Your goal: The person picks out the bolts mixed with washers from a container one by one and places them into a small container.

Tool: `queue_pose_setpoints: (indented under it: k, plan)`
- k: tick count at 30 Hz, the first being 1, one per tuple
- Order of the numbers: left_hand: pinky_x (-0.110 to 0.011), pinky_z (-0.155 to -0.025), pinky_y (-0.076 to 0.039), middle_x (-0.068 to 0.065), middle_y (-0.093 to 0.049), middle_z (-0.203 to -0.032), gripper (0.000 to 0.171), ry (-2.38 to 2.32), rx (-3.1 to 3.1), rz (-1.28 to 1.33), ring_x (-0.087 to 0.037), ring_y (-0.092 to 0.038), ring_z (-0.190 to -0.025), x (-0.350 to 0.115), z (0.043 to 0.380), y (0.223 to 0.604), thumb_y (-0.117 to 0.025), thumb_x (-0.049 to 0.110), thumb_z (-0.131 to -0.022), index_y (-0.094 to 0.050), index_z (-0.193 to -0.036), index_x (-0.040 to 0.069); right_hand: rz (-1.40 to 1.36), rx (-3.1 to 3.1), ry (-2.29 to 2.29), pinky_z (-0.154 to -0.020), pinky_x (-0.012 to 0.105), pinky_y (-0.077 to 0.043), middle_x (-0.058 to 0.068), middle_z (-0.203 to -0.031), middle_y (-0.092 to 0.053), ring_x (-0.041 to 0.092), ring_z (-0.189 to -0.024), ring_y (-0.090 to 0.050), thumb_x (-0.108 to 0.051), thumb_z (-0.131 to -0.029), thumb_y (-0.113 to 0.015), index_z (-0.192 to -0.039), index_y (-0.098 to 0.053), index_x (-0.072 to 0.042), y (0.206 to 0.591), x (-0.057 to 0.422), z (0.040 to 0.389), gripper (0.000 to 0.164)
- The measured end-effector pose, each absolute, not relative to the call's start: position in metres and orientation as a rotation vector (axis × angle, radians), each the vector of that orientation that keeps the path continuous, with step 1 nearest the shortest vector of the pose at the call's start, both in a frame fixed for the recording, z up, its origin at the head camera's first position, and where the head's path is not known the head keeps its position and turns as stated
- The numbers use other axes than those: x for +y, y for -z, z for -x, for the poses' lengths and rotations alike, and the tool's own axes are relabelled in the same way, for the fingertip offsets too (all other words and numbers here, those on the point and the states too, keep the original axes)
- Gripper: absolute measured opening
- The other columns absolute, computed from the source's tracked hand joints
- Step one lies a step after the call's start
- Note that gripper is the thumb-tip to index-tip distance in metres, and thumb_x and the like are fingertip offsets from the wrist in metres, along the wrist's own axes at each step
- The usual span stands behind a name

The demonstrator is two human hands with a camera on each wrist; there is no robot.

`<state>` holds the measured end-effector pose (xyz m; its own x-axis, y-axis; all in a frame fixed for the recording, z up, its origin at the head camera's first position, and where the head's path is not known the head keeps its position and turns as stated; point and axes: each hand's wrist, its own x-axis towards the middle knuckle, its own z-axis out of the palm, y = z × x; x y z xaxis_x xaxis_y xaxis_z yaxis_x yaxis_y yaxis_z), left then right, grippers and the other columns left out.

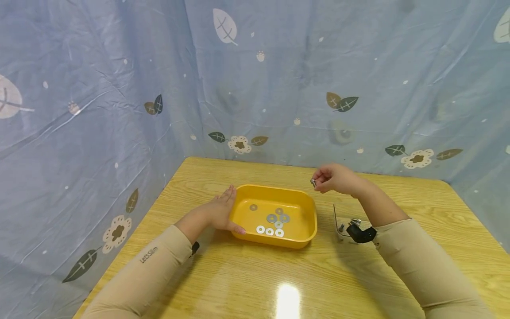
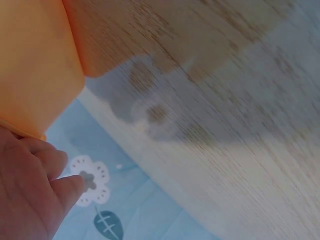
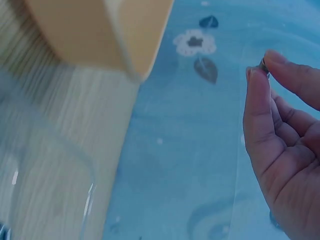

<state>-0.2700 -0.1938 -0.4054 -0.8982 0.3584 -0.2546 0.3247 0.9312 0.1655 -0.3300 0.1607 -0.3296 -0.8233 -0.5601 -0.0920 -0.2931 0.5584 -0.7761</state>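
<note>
My left hand (image 1: 221,212) holds the left end of a yellow plastic tray (image 1: 279,240), its thumb over the front corner and its fingers along the left side. Several flat metal washers (image 1: 272,218) lie on the tray's floor. Beyond the tray's right back corner, my right hand (image 1: 336,178) is raised and pinches a small silver bolt (image 1: 313,182) between thumb and fingertips. In the right wrist view the same bolt (image 3: 263,66) is mostly covered by the fingertips. The left wrist view shows the left hand (image 2: 30,180) at the tray's rim.
A clear plastic container (image 1: 336,217) stands right of the tray, partly hidden by the right forearm and its black wrist strap (image 1: 360,233). Several metal bolts (image 1: 355,222) lie in it. Blue patterned cloth (image 1: 279,88) hangs behind and left of the wooden table (image 1: 239,274).
</note>
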Motion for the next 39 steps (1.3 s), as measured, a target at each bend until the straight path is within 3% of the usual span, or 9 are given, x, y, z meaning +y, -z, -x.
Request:
queue_pose_setpoints:
  k: [12,20,26,34,39]
  plan:
    - [-0.047,-0.11,-0.009,-0.016,0.013,-0.15,0.13,-0.189,2.81,-0.505,-0.023,0.006,-0.139,-0.2,0.269,0.404,-0.058,0.076,-0.062,0.006,-0.145,0.0,0.639,2.425,1.103,-0.074,0.033,-0.05,0.012,-0.086,-0.059,0.023,-0.08,-0.058,-0.005,-0.084,-0.064,-0.104,-0.054,0.008,0.342,0.209,0.317,0.026]
    - [-0.048,-0.11,-0.01,-0.017,0.012,-0.15,0.129,-0.181,2.806,-0.524,-0.025,0.005,-0.139,-0.201,0.266,0.402,-0.058,0.075,-0.063,0.005,-0.145,-0.002,0.631,2.402,1.04,-0.071,0.034,-0.05,0.012,-0.085,-0.059,0.022,-0.078,-0.057,-0.006,-0.084,-0.063,-0.101,-0.055,0.007,0.355,0.217,0.312,0.023]
    - [-0.049,-0.11,-0.01,-0.016,0.014,-0.15,0.13,-0.179,2.8,-0.538,-0.025,0.005,-0.139,-0.2,0.266,0.402,-0.057,0.077,-0.062,0.005,-0.144,-0.002,0.647,2.368,0.978,-0.073,0.042,-0.051,0.009,-0.08,-0.059,0.023,-0.074,-0.058,-0.004,-0.083,-0.064,-0.095,-0.056,0.005,0.361,0.223,0.313,0.017]
    - [-0.049,-0.11,-0.011,-0.018,0.013,-0.15,0.133,-0.183,2.806,-0.548,-0.026,0.004,-0.139,-0.201,0.267,0.401,-0.055,0.08,-0.059,0.004,-0.144,-0.003,0.705,2.345,0.922,-0.06,0.037,-0.048,0.009,-0.075,-0.058,0.017,-0.064,-0.052,-0.002,-0.082,-0.064,-0.092,-0.056,0.006,0.369,0.223,0.314,0.016]
    - [-0.049,-0.11,-0.01,-0.017,0.013,-0.15,0.133,-0.181,2.801,-0.541,-0.026,0.004,-0.139,-0.202,0.267,0.402,-0.055,0.081,-0.058,0.004,-0.145,-0.003,0.724,2.389,0.855,-0.06,0.039,-0.048,0.007,-0.076,-0.059,0.02,-0.065,-0.054,-0.002,-0.082,-0.063,-0.093,-0.057,0.006,0.376,0.221,0.315,0.016]
